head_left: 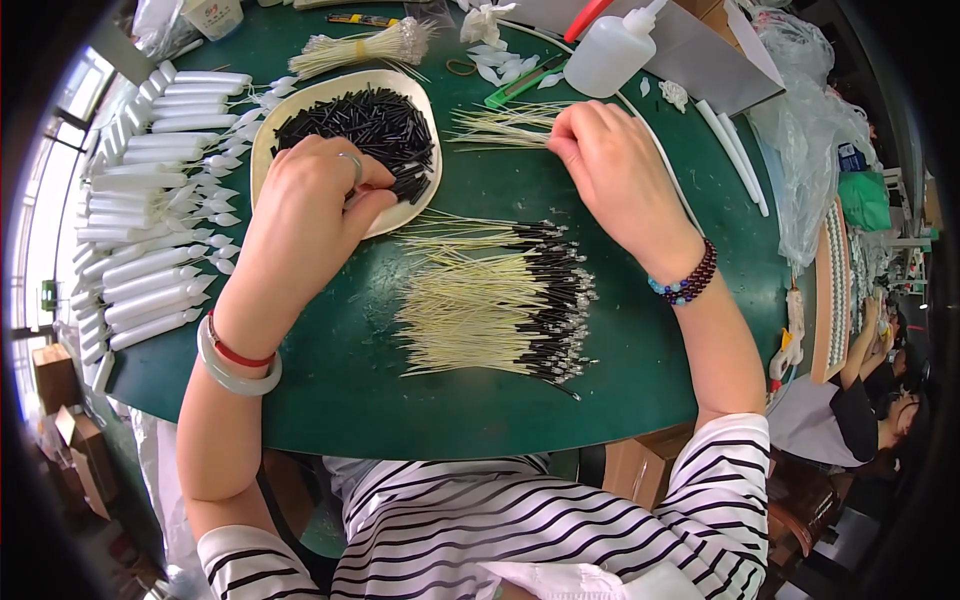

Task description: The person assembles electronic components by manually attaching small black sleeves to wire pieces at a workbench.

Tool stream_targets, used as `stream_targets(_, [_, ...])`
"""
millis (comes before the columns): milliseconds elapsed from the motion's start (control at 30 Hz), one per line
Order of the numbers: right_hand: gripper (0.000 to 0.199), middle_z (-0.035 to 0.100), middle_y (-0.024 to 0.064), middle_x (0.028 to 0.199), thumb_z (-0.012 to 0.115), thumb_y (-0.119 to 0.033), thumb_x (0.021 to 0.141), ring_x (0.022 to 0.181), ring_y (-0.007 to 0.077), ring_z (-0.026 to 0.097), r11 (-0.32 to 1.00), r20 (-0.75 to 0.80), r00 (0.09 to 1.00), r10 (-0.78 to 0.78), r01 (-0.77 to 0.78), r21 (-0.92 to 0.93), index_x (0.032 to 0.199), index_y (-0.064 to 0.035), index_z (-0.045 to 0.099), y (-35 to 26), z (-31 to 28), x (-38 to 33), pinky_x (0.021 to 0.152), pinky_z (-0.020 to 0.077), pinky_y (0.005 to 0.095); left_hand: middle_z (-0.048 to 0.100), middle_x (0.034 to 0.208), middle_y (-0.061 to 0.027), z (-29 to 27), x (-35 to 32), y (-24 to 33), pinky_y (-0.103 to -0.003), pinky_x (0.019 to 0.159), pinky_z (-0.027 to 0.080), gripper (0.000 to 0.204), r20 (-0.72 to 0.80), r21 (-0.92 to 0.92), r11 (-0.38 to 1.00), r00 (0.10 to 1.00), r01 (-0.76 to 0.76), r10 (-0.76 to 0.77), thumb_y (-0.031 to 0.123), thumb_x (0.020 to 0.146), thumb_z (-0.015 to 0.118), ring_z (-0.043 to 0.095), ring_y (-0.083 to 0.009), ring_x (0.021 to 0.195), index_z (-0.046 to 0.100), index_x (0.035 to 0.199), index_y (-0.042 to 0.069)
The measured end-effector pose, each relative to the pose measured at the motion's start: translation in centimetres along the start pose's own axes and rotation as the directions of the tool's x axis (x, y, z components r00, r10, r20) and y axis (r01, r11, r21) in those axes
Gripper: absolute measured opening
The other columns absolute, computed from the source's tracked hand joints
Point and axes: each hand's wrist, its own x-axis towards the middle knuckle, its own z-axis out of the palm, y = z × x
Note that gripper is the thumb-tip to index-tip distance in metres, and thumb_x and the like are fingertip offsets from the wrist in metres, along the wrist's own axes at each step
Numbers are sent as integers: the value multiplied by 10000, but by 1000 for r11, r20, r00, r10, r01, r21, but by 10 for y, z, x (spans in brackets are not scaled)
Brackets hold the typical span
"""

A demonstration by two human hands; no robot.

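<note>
My left hand (pixel 318 190) reaches over a cream-coloured bowl (pixel 262 150) heaped with short black tubes (pixel 360 125). Its thumb and fingers are pinched together at the bowl's near right side; what lies between them is hidden. Farther right, my right hand (pixel 622 175) has its fingertips closed at the right end of a loose bunch of thin pale wires (pixel 500 127), whose ends it partly covers. Between my forearms lies a wide row of pale wires (pixel 460 310), with black tubes (pixel 550 300) and small clear tips along their right ends.
White candle-shaped pieces (pixel 160 245) are stacked at the left. Along the back are a tied wire bundle (pixel 365 45), a green cutter (pixel 525 82), white flame-shaped pieces (pixel 500 65) and a white squeeze bottle (pixel 612 50). White tubes (pixel 735 155) and a glue gun (pixel 788 340) are at the right.
</note>
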Motion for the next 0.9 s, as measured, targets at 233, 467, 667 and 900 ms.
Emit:
stream_targets(233, [195, 613, 77, 832, 662, -157, 816, 825, 274, 576, 990, -71, 992, -106, 112, 82, 917, -47, 535, 6, 9, -6, 751, 448, 381, 585, 724, -114, 5, 6, 6, -406, 729, 438, 42, 21, 81, 996, 1000, -22, 20, 41, 743, 615, 555, -309, 772, 605, 747, 1])
stream_targets(467, [60, 626, 100, 835, 633, -56, 814, 843, 283, 580, 988, 36, 998, 59, -63, 143, 855, -21, 607, 14, -6, -13, 756, 462, 383, 588, 734, -121, 1, 7, 10, -397, 724, 442, 24, -41, 78, 997, 999, 12, -9, 13, 761, 592, 551, -301, 761, 583, 766, -8])
stream_targets(667, [97, 627, 110, 848, 613, -27, 824, 794, 293, 600, 994, -53, 999, -10, 16, 110, 918, -7, 627, 16, -14, -13, 716, 485, 373, 615, 754, -122, -2, 7, 16, -353, 687, 453, 51, -156, -145, 985, 980, 97, -120, 23, 830, 596, 564, -280, 729, 611, 848, -22])
stream_targets(900, [146, 644, 107, 857, 607, -23, 839, 743, 231, 640, 877, -9, 980, 199, -174, 447, 978, -7, 647, 12, -26, -10, 674, 504, 297, 620, 772, -113, 1, 8, 21, -345, 716, 458, 37, -189, -30, 996, 979, -80, 73, 6, 796, 618, 573, -280, 766, 615, 831, -6])
